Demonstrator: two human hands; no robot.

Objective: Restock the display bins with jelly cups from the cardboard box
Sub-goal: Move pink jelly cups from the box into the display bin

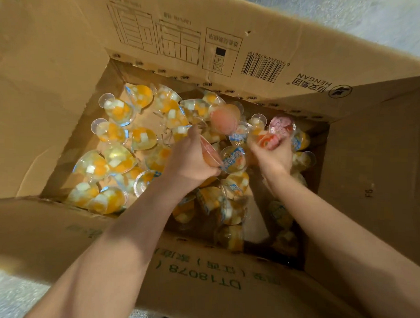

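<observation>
Both bare forearms reach down into the open cardboard box (65, 46), whose four flaps are folded outward. The left hand (192, 161) is turned with its back to the camera, fingers curled round a pink jelly cup (210, 154) held on edge. The right hand (273, 152) is likewise curled, gripping a red-and-pink jelly cup (268, 140) at its fingertips; a further pink-lidded cup (282, 125) sits just beyond it, and whether the hand holds that too cannot be told. Between the hands a peach-coloured cup (225, 120) lies blurred. Loose orange-and-white fruit jelly cups (120, 110) cover the box floor, well over twenty, too jumbled for an exact count.
</observation>
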